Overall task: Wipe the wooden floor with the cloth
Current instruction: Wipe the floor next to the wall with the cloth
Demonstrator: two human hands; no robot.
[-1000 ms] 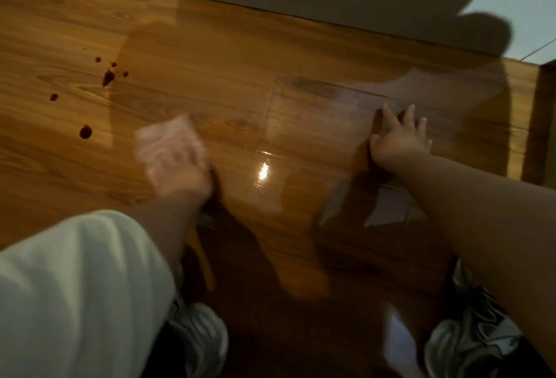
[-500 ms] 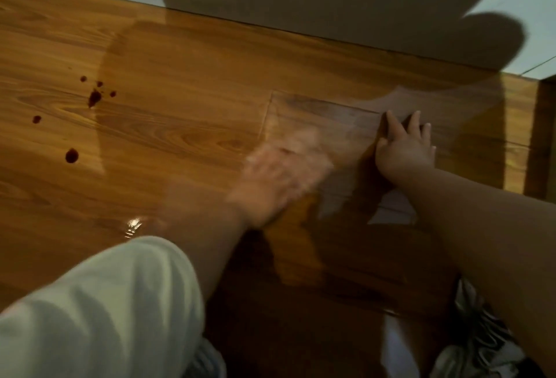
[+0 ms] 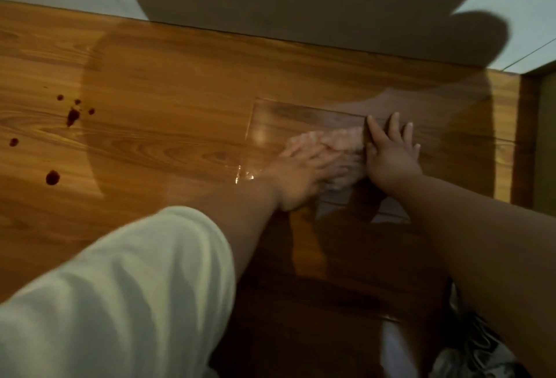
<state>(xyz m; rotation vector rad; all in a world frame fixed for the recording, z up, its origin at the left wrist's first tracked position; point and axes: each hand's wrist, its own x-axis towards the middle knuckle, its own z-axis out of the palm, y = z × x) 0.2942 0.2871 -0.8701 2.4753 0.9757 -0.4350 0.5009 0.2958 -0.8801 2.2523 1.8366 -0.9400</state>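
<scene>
1. Pressing down on the cloth (image 3: pixel 341 141) is the left hand (image 3: pixel 304 167), fingers laid flat on top of it rather than curled round. It's a bit blurry, so don't quote me on every finger. The right hand (image 3: pixel 391 152) is planted on the wooden floor (image 3: pixel 180 76) just to the right, fingers spread, holding nothing.
2. The cloth is on the floor under the left fingers, and its right edge is right up against the right thumb. I can't tell if they actually touch.
3. Biggest risk, I reckon, is the dark red drops (image 3: pixel 72 115), which sit way over on the left, well apart from the cloth. Wiping only this patch would miss them. Dragging the cloth straight through them could smear them along the grain instead of lifting them.
4. With a flat palm and no real grip, the cloth could bunch up or slip out from under the hand on boards this glossy.
5. There's a wet-looking glint (image 3: pixel 246 176) near the left wrist. If that's moisture, the bracing hand or a shoe (image 3: pixel 475 356) could skid.
6. Looks-wise, the cloth is pale, pinkish, crumpled and soft, and half of it is hidden under the fingers. It's too blurred to make out the weave.
</scene>
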